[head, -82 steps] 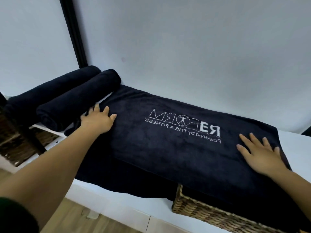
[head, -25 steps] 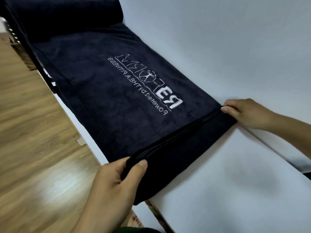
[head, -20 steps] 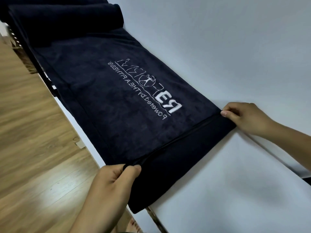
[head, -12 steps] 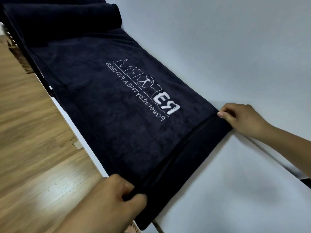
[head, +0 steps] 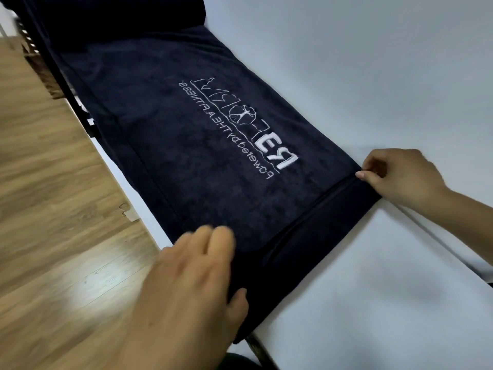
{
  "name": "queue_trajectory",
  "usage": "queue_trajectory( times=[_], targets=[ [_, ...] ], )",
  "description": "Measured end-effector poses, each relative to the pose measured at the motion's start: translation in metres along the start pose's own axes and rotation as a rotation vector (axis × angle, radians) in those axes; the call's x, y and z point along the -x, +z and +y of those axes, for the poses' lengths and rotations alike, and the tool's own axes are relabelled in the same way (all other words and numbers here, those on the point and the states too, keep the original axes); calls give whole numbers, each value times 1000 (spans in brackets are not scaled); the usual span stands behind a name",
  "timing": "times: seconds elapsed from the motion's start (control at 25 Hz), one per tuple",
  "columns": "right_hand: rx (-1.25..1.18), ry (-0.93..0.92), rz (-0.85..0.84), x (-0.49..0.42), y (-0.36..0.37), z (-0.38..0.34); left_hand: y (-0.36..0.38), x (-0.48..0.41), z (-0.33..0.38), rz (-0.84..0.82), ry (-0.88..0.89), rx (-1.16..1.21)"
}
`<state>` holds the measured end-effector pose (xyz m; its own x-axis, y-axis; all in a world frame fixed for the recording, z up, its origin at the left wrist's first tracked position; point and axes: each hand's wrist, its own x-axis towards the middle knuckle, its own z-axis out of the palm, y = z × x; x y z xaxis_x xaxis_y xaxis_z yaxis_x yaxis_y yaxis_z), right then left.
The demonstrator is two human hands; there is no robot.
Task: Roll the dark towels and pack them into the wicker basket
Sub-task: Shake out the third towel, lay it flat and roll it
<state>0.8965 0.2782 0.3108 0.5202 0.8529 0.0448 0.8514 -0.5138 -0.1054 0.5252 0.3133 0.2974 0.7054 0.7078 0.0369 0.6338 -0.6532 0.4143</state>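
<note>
Dark navy plush towel point(head: 186, 156) w/ white stitched logo lay flat on smooth white surface point(head: 373, 303), near end folded into a soft narrow band. R hand point(head: 400, 177) pinched the band's far corner. L hand point(head: 186, 284), blurred, lay straight-fingered on the near edge, gripping nothing.

wood-plank floor point(head: 53, 209) at left; white table top point(head: 373, 303) at right; pale wall point(head: 346, 49) behind.

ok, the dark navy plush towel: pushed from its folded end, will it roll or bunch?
Likely floppy: the dark navy plush towel drapes over the white surface's front edge. Plush nap probably grips, so the folded end should roll, not slide. Pushed one-sided it may skew; the right hand pinches one corner, the left hand is at the other.
</note>
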Motion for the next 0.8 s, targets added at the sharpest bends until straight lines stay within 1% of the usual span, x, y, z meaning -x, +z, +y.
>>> queue_trajectory(
  times=[0.04, 0.08, 0.16, 0.24, 0.28, 0.44, 0.52, 0.6, 0.64, 0.72, 0.8],
  targets=[
    [55, -34, 53, 3, 2, -2, 3, 0, 10, 50, 155, 20],
    [104, -75, 91, 5, 3, -3, 9, 0, 19, 89, 283, -12],
    [134, -149, 118, 7, 8, -2, 24, 2, 31, 184, 383, -165],
    [144, -230, 119, 7, 14, 3, 29, 2, 40, 188, 389, -304],
    [153, -270, 125, 7, 17, 5, 29, 1, 43, 154, 378, -340],
    [144, -342, 166, 13, 18, 14, 37, -1, 49, 29, 277, -381],
    [128, -447, 134, 30, 14, 33, 42, -3, 53, -40, 230, -390],
    [138, -613, 103, 44, 14, 59, 43, -4, 54, -99, 202, -358],
    [144, -678, 108, 46, 14, 65, 43, -4, 53, -101, 192, -328],
    [160, -761, 145, 37, 18, 65, 41, -5, 51, -60, 175, -244],
    [211, -874, 159, 23, 17, 53, 35, -11, 47, -10, 210, -170]
  ],
)
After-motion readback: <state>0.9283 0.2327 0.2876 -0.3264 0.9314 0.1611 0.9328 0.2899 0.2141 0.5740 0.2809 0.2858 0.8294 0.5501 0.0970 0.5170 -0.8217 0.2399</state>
